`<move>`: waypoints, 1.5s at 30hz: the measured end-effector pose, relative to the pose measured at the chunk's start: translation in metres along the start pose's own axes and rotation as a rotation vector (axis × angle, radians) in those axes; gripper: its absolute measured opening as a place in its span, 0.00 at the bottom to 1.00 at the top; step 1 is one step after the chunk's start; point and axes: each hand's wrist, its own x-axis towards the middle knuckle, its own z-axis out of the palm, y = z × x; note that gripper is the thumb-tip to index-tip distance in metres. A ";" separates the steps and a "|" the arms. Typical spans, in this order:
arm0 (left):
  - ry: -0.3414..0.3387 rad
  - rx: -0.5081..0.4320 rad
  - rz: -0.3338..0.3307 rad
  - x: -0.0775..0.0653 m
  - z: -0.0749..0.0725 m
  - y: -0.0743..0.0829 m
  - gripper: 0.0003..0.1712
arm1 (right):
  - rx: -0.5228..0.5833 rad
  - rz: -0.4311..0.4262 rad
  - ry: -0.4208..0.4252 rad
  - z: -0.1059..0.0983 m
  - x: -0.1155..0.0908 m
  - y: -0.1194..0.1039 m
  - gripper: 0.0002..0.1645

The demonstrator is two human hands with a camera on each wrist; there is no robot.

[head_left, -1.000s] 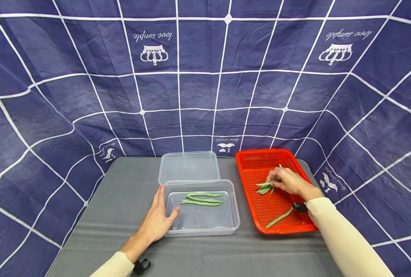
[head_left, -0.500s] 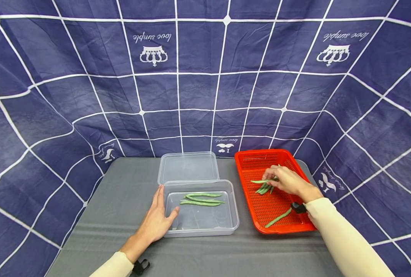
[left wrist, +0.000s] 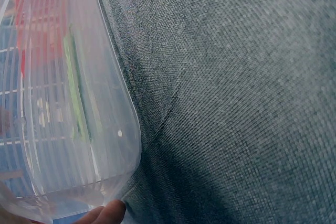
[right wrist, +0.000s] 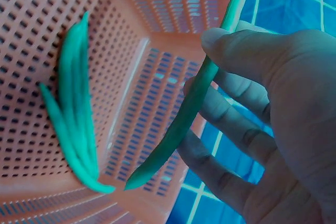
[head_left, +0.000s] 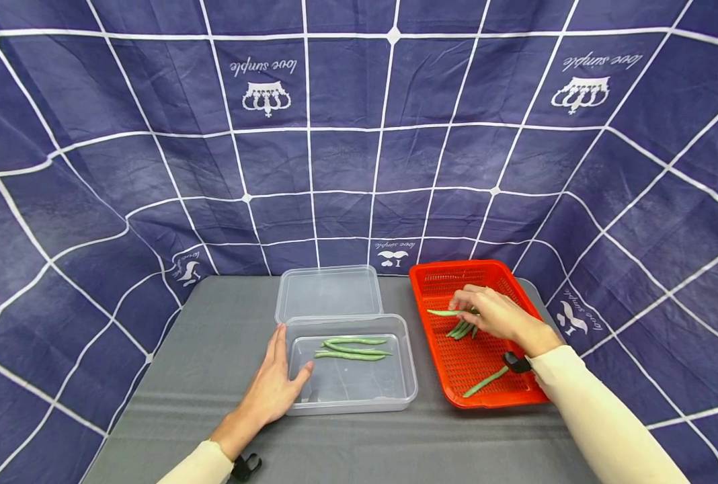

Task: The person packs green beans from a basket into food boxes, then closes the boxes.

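My right hand pinches a green bean between thumb and fingers, above the red basket. Below it, several more green beans lie bunched on the basket's floor. One single bean rests near the basket's front, partly hidden by the wrist strap. My left hand, fingers straight, rests against the left side of the clear plastic container. In the left wrist view its fingertips touch the container's wall. Inside the container lie several green beans.
A clear lid lies flat behind the container. Grey cloth covers the table. A blue curtain with white lines stands round the back and sides. The basket sits to the container's right, a narrow gap between them.
My right hand has lifted the bean from the bunch and shifted slightly left with it. My left hand and the container have stayed put.
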 end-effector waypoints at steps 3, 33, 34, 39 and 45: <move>0.000 0.000 0.001 0.000 0.000 0.000 0.65 | -0.001 0.011 -0.007 -0.002 0.003 -0.008 0.16; 0.026 -0.006 0.019 -0.001 0.000 0.001 0.63 | -0.076 -0.104 -0.009 0.005 0.034 -0.086 0.13; 0.026 -0.006 0.018 -0.001 0.000 0.001 0.63 | -0.075 -0.109 -0.010 0.005 0.035 -0.089 0.13; 0.012 -0.006 0.005 -0.001 0.000 0.000 0.64 | -0.084 -0.156 -0.007 0.008 0.042 -0.103 0.13; 0.011 0.003 0.004 -0.003 0.001 0.002 0.64 | -0.110 -0.221 0.009 0.013 0.051 -0.117 0.12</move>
